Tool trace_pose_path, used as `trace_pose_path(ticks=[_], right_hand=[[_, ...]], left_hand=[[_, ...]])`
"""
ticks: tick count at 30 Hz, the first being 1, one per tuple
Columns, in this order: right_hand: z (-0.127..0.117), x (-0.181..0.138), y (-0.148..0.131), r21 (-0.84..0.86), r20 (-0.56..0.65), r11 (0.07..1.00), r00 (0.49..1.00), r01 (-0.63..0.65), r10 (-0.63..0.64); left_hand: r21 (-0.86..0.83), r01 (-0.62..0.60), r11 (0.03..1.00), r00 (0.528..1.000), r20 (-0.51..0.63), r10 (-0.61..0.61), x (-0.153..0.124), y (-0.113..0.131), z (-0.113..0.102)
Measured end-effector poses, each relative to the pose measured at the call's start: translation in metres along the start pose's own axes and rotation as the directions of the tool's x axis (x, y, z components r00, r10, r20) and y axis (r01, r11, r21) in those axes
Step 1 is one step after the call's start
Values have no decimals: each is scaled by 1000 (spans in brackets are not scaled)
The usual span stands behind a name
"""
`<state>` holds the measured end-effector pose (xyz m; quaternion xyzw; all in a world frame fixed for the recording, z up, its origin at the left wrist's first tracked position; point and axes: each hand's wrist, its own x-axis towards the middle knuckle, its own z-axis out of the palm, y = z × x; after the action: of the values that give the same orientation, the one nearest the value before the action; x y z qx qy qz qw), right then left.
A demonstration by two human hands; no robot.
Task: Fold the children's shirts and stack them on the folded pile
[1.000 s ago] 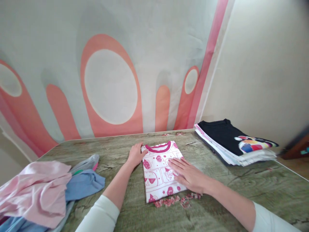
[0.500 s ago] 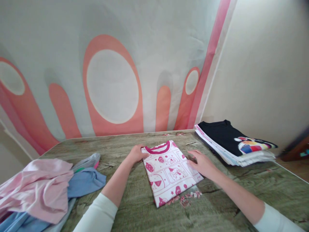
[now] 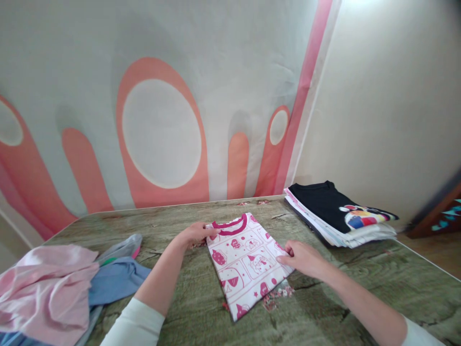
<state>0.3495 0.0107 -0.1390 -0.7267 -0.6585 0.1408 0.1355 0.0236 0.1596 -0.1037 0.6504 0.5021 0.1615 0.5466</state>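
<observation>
Desk (image 3: pixel 173 302) w/ loose pile (image 3: pixel 50 288) at L, folded stack (image 3: pixel 355 235) at far R, blk tee (image 3: pixel 320 206) on top. Folded wht/pink shirt (image 3: pixel 248 262) lies mid-desk btwn them, at a slant. R hand (image 3: pixel 304 258): grip pinching its R edge; L hand (image 3: pixel 194 234): grip pinching its far-L corner.

the left hand (image 3: pixel 197 233) gripped the folded shirt (image 3: pixel 248 262) at its left shoulder corner, thumb (image 3: pixel 213 232) on top. the right hand (image 3: pixel 303 258) pinched the shirt's right edge between thumb and curled forefinger (image 3: pixel 290 246). the left forearm (image 3: pixel 163 276) slanted in from the shirt's near left, the right forearm (image 3: pixel 363 299) from its near right.
</observation>
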Motion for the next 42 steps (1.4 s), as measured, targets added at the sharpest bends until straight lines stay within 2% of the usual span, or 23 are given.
trace_pose_path(ticks=[3,5,9,11,14,17,20,23,27,32,33,35,36,37,38,40,42], right_hand=[[2,1,-2,105,-22,994,1000,16,-14],[4,1,-4,236,-40,971,999,26,-17],[7,0,-10,541,35,840,999,-39,24],[7,0,-10,613,89,786,996,-80,32],[7,-3,-7,664,111,746,993,-51,-31],[6,-4,-3,684,46,728,994,37,-94],[-3,-2,2,662,-94,735,989,149,-115],[-24,3,12,627,-223,745,969,229,-109],[-69,10,42,616,-340,748,940,247,-31],[-135,16,104,675,-458,715,864,182,212],[-147,18,119,693,-468,703,840,158,273],[-172,23,147,714,-517,687,762,133,390],[-184,26,160,718,-515,689,746,105,422],[-194,30,173,702,-549,706,700,91,456],[-202,32,186,685,-570,724,681,84,460],[-212,37,207,620,-587,784,677,22,445],[-211,37,223,467,-613,880,685,-90,395]], left_hand=[[-216,59,975,996,80,-42,-2,1,-2],[-304,93,948,990,133,-54,-3,0,-4],[-333,123,935,987,142,-79,-2,-4,-6],[-315,121,941,988,127,-85,-2,-4,-4],[-270,114,956,992,84,-94,-1,-2,2],[-266,71,961,997,48,-60,-3,3,12],[-315,-37,948,997,58,58,-5,10,25],[-370,-146,917,983,54,178,-3,22,41],[-413,-260,873,959,-5,283,13,55,64],[-530,-368,764,918,-74,390,57,134,112],[-565,-365,740,915,-72,397,68,154,124],[-640,-364,676,911,-94,402,87,192,149],[-657,-371,656,905,-97,414,95,210,161],[-670,-376,640,899,-97,426,101,226,172],[-685,-379,623,893,-94,440,106,238,182],[-744,-346,572,886,-60,459,111,250,199],[-784,-268,559,900,3,436,113,244,209]])
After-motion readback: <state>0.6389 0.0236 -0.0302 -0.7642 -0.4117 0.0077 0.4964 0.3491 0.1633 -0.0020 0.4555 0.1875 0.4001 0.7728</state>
